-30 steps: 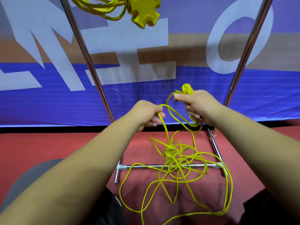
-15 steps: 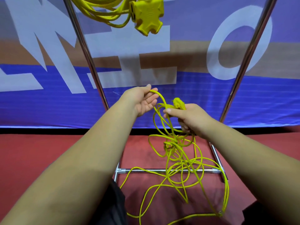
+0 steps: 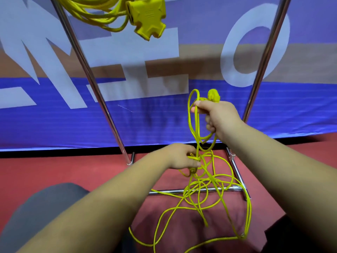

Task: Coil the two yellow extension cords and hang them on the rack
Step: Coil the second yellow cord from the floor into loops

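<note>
The right hand (image 3: pixel 218 115) grips loops of the yellow extension cord (image 3: pixel 202 189) near its plug (image 3: pixel 213 95). The left hand (image 3: pixel 182 157) pinches a lower strand above the red floor (image 3: pixel 54 170).

Both forearms are bare, no sleeves showing, left hand (image 3: pixel 184 157) and right hand (image 3: pixel 218 115) ungloved, and grey trousers (image 3: pixel 45 203) below.

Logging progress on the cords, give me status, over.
Right hand shut on plug end and loops. Left hand gripping cord lower down. Other cord hangs coiled. Rest tangled over rack base.
</note>
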A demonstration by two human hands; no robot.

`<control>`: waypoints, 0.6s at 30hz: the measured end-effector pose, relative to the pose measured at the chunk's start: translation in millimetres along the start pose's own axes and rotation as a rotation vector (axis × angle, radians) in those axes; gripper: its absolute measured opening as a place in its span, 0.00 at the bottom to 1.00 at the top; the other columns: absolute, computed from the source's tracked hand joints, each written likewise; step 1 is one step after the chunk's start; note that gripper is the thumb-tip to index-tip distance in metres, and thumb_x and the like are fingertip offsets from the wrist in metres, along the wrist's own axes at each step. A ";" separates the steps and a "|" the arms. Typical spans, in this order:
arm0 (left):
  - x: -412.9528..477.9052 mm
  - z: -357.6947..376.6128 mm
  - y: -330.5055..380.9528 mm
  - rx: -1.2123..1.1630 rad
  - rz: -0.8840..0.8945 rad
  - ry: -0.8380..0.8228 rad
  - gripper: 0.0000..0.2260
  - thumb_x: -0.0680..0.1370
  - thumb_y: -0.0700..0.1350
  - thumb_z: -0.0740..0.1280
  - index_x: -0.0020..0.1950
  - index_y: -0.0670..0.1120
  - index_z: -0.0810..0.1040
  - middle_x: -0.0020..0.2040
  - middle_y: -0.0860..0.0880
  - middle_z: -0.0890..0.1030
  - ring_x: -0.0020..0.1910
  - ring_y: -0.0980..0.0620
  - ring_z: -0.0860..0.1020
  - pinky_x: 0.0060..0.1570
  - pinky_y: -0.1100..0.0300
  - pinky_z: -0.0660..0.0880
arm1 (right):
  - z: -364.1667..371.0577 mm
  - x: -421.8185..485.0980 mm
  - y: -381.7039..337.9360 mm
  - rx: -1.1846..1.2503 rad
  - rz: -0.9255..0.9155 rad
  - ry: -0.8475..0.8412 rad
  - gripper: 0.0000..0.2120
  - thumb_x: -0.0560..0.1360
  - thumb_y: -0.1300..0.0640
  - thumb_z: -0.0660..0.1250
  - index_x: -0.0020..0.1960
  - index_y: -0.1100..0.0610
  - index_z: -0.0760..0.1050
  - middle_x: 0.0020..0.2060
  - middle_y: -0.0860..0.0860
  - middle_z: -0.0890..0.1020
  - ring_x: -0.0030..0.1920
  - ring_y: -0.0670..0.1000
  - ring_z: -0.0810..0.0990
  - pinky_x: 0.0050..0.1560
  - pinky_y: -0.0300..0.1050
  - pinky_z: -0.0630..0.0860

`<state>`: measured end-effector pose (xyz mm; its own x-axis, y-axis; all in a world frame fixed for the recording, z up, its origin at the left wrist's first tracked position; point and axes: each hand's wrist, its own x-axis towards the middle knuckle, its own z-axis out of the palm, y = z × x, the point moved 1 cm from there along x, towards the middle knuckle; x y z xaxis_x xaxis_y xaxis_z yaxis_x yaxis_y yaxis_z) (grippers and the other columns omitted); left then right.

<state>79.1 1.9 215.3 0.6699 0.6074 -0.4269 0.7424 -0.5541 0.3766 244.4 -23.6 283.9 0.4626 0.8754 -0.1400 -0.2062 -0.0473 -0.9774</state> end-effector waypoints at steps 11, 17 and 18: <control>1.3 20.5 -41.7 0.119 -0.213 -0.100 0.09 0.74 0.50 0.73 0.51 0.48 0.85 0.47 0.50 0.87 0.48 0.49 0.83 0.52 0.55 0.81 | -11.3 4.0 1.5 0.036 -0.010 0.113 0.08 0.76 0.53 0.75 0.45 0.58 0.83 0.45 0.54 0.90 0.25 0.51 0.58 0.28 0.43 0.60; -5.2 23.4 -57.5 0.284 -0.206 -0.037 0.18 0.74 0.42 0.71 0.59 0.60 0.80 0.58 0.53 0.84 0.62 0.47 0.78 0.61 0.49 0.78 | -5.8 3.8 -2.0 0.138 0.001 0.122 0.08 0.77 0.55 0.74 0.51 0.60 0.82 0.46 0.56 0.90 0.23 0.47 0.58 0.24 0.39 0.59; -7.6 27.6 -60.6 0.364 -0.200 -0.034 0.21 0.75 0.41 0.69 0.65 0.62 0.76 0.63 0.52 0.81 0.66 0.45 0.76 0.65 0.46 0.75 | -5.7 3.1 -4.1 0.157 0.002 0.118 0.08 0.77 0.56 0.74 0.51 0.60 0.82 0.47 0.57 0.90 0.23 0.47 0.58 0.24 0.39 0.59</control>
<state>28.8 15.1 173.0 0.5077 0.7079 -0.4910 0.8026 -0.5959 -0.0291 251.6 -23.4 286.6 0.5581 0.8125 -0.1684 -0.3345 0.0346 -0.9417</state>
